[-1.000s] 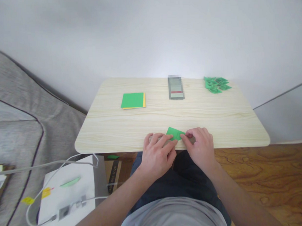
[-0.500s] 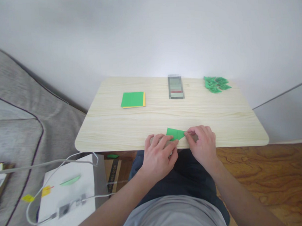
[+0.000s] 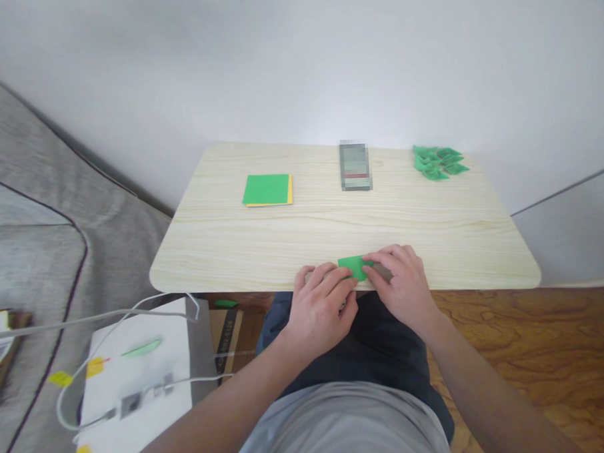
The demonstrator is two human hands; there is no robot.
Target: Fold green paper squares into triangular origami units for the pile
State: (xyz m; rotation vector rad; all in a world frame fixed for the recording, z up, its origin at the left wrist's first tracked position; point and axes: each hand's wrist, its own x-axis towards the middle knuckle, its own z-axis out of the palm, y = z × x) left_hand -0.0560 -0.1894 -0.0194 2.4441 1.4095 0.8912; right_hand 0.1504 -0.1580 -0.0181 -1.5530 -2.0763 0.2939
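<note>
A small folded green paper (image 3: 352,266) lies at the near edge of the light wooden table (image 3: 263,248). My left hand (image 3: 321,308) pinches its left part with curled fingers. My right hand (image 3: 403,290) presses and pinches its right part, fingertips on the paper. Both hands rest against the table's front edge, above my lap.
A stack of green and yellow paper squares (image 3: 267,189) lies at the back left. A phone (image 3: 355,165) sits at the back middle. A pile of folded green pieces (image 3: 438,162) is at the back right. A grey sofa (image 3: 26,218) and a white bag (image 3: 133,374) stand left.
My right hand slid left over the green paper, covering more of it. The paper now looks smaller and flatter. The view shifted slightly.
</note>
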